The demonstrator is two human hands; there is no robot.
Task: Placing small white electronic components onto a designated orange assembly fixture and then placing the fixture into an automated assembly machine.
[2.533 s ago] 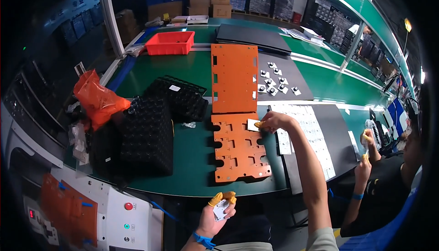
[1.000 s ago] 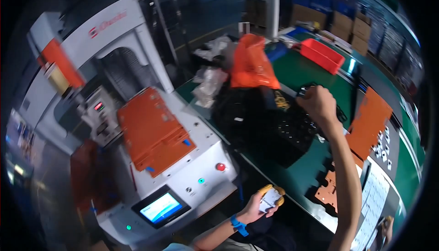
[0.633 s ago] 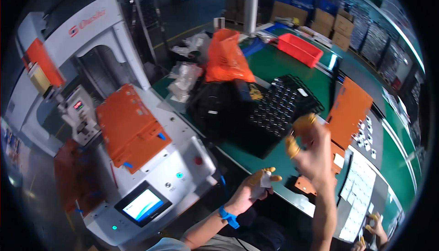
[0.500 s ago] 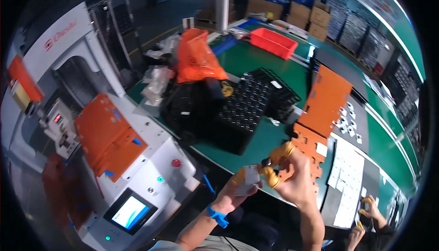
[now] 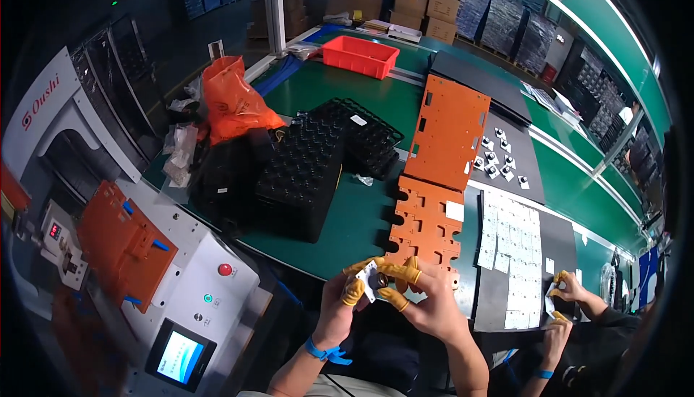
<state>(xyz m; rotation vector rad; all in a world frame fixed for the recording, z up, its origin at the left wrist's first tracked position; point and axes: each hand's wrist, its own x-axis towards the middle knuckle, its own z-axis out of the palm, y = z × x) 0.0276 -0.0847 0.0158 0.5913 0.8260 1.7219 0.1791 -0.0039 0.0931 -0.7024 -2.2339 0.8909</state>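
My left hand [image 5: 337,309], in yellow finger cots, pinches a small white plate [image 5: 370,297] by its edge. A small dark round part [image 5: 379,280], like a lens holder, sits against the plate's right-hand face. My right hand [image 5: 437,306], also in yellow finger cots, closes its thumb and fingers round that dark part. Both hands are raised just in front of the near table edge. Beyond them lies an orange fixture plate [image 5: 425,225] with notched edges. The fingertips partly hide where the two pieces meet.
Black trays [image 5: 303,158] are stacked left of centre. White boards [image 5: 512,252] and several small plates with dark parts [image 5: 494,158] lie on dark mats at right. A machine with a screen [image 5: 182,357] stands at left. A co-worker's hands [image 5: 571,288] handle a white piece at right.
The view has swung to the right. My right hand has brought the dark round part from beside the white plate onto its face, and the plate has tilted.
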